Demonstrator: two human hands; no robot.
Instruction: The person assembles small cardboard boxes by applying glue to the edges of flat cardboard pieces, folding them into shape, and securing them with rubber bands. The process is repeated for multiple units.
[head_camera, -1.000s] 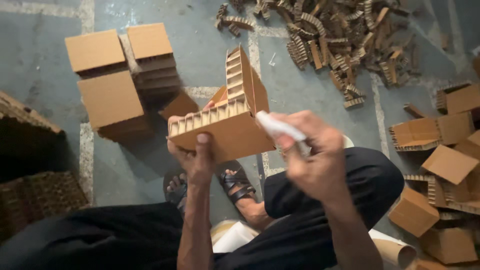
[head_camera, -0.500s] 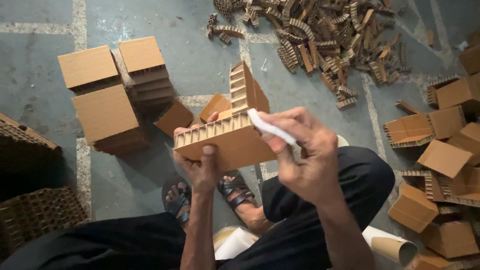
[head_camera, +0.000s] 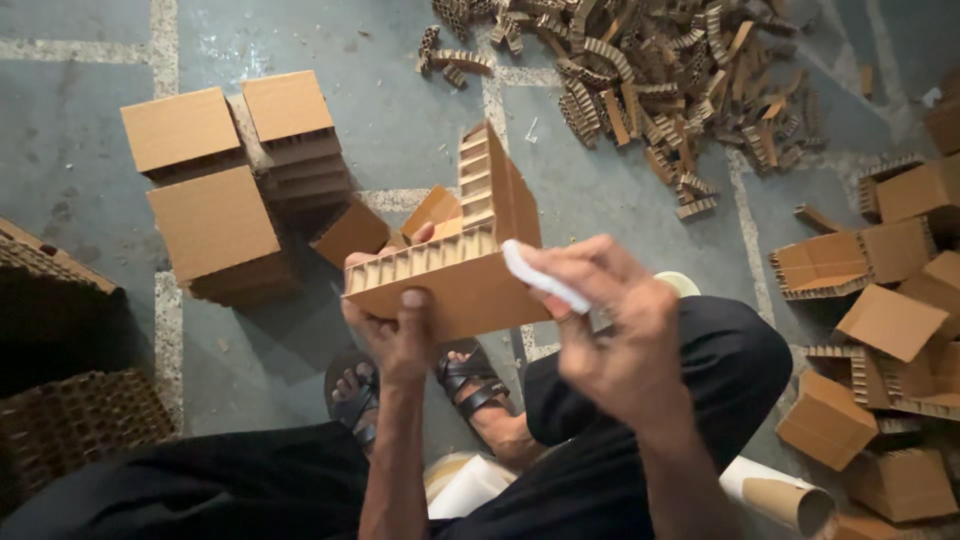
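Head view, frame centre: left hand (head_camera: 395, 335) is gripping an L-shaped corner piece (head_camera: 470, 275) of honeycomb cardboard from below, thumb lying up the near face, fingertips wrapping the far edge. Forearm is rising near-vertical from the bottom of frame, wrist bent back slightly. Piece is sitting mid-frame, above the knees, one leg running horiz. w/ open cells facing up, other leg standing up toward top of frame.

Right hand (head_camera: 615, 335) is hovering just right of the piece, back of hand toward camera, fingers curled and pinching a white stick (head_camera: 545, 278). Stick tip is touching the piece's cell edge near the inside corner. Forearm is coming in from lower right.

Both hands closed: L clamped on piece, R clamped on stick; hands near each other, not touching.

Surroundings: stacks of cardboard blocks (head_camera: 215, 225) upper left on grey floor (head_camera: 400, 110); heap of scrap strips (head_camera: 650, 70) top centre-right; more corner pieces (head_camera: 880, 330) piling along right edge; cardboard tube (head_camera: 780, 495) lower right. Sandalled feet (head_camera: 470, 385) below the piece, dark trousers either side.
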